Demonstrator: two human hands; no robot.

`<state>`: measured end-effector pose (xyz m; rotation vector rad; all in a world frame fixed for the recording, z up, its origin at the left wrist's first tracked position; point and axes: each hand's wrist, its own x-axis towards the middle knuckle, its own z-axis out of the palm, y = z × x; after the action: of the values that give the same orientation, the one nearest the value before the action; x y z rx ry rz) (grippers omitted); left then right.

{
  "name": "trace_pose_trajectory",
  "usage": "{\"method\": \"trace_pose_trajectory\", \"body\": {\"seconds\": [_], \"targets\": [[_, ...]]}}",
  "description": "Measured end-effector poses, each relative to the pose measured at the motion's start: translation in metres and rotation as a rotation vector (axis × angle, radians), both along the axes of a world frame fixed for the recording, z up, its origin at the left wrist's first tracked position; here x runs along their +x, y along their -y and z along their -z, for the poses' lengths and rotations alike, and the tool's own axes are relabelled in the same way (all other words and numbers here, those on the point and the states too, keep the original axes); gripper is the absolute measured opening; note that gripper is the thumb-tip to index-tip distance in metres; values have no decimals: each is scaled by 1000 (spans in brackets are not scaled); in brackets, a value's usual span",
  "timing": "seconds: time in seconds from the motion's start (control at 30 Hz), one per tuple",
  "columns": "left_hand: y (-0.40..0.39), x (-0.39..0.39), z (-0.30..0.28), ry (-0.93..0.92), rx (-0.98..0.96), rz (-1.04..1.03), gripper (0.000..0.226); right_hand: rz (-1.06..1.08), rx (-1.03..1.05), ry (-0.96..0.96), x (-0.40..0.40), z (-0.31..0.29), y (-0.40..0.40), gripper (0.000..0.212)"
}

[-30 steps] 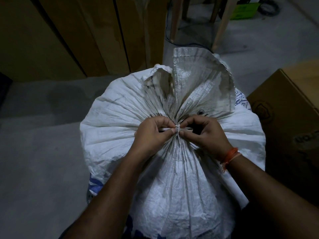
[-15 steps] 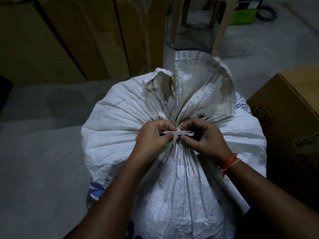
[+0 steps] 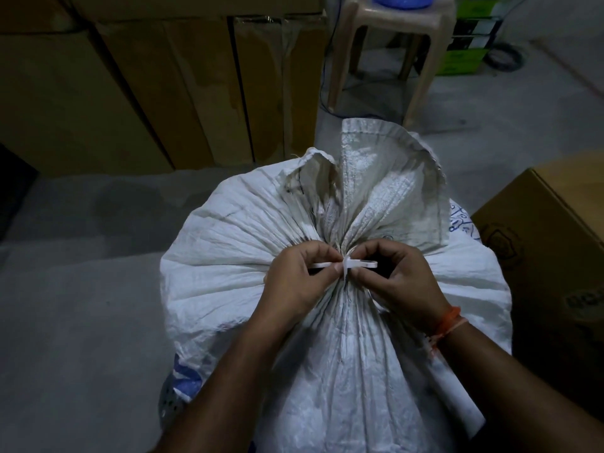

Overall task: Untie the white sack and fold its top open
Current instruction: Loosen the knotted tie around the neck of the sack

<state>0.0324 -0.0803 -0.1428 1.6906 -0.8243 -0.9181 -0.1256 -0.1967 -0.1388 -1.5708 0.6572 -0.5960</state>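
Observation:
A full white woven sack (image 3: 235, 243) stands on the floor in front of me, its top gathered into tight pleats. A flat white tie strip (image 3: 361, 265) is knotted round the gathered neck. My left hand (image 3: 294, 279) pinches the strip's left end between thumb and fingers. My right hand (image 3: 402, 282), with an orange thread at the wrist, pinches the strip just right of the knot. Above the knot the sack's loose top flap (image 3: 385, 171) stands up, crumpled.
Tall brown cardboard boxes (image 3: 130, 93) line the wall behind the sack. A beige plastic stool (image 3: 425, 53) stands at the back with a blue object on it. Another cardboard box (image 3: 549, 243) sits close on the right. Grey concrete floor (image 3: 81, 289) lies to the left.
The strip's ends have come further out from the knot on both sides, and my hands have drawn slightly apart. The camera has tilted a little so the sack sits lower in view.

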Motion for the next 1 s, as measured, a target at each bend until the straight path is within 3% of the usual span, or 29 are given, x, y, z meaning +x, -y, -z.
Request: {"method": "trace_pose_trajectory", "body": {"seconds": [1.0], "targets": [[1,-2,-8,12,-12,-32,7,-29,50,76,-1,-11,1,14]]}}
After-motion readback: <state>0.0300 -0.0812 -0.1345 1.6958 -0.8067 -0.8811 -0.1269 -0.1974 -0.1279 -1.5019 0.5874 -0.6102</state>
